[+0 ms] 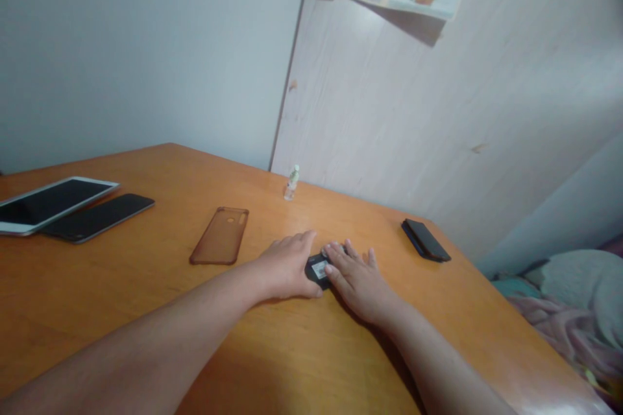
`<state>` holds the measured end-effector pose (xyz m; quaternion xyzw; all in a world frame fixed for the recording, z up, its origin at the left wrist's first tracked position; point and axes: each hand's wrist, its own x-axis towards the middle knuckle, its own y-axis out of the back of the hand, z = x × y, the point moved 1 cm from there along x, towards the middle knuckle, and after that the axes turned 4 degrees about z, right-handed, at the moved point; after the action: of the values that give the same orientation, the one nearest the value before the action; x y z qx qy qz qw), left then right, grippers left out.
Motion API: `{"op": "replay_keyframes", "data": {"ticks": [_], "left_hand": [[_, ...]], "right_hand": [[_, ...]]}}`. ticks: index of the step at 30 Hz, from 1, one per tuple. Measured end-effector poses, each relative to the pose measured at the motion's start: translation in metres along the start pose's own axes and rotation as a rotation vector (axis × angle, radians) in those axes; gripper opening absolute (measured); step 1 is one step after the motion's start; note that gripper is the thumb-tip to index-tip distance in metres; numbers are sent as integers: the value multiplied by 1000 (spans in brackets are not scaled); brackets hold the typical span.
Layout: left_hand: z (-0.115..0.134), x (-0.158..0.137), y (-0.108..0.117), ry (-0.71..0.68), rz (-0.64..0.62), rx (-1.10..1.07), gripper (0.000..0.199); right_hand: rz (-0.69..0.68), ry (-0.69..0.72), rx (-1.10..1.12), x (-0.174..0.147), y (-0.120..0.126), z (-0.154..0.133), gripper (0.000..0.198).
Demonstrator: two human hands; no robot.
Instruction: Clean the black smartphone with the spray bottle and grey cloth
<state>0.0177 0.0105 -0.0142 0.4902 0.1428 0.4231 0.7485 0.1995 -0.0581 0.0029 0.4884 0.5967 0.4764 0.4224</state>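
A small black device [318, 268] with a white printed label lies on the wooden table [272, 350], between my two hands. At its left end, my left hand [288, 267] brackets it, forefinger at the far side and thumb at the near side. My right hand [357, 280] lies palm down over the right part of the device, fingers stretched and somewhat apart, thumb tip by the label. That hand hides much of the device, so its exact kind is unclear.
Left of my hands lies a brown see-through phone case [220, 237]. Farther left, a black smartphone [102, 217] touches a white-framed tablet [58, 202]. A small clear bottle [291, 184] stands near the wall. A dark folded wallet-like case [425, 240] lies near the right edge, with bedding [574, 298] beyond.
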Motion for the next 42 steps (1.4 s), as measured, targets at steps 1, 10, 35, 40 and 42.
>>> {"op": "replay_keyframes", "data": {"ticks": [1, 10, 35, 40, 42], "left_hand": [[0, 0, 0, 1, -2, -1, 96], [0, 0, 1, 3, -7, -1, 97], [4, 1, 10, -63, -56, 83, 54], [4, 1, 7, -49, -40, 83, 52], [4, 0, 7, -39, -36, 82, 50]], "right_hand": [[5, -22, -8, 0, 0, 1, 65], [-42, 38, -7, -8, 1, 4, 67], [-114, -95, -46, -32, 21, 21, 73], [-203, 144, 47, -44, 22, 0, 75], [-212, 165, 52, -44, 22, -1, 73]]}}
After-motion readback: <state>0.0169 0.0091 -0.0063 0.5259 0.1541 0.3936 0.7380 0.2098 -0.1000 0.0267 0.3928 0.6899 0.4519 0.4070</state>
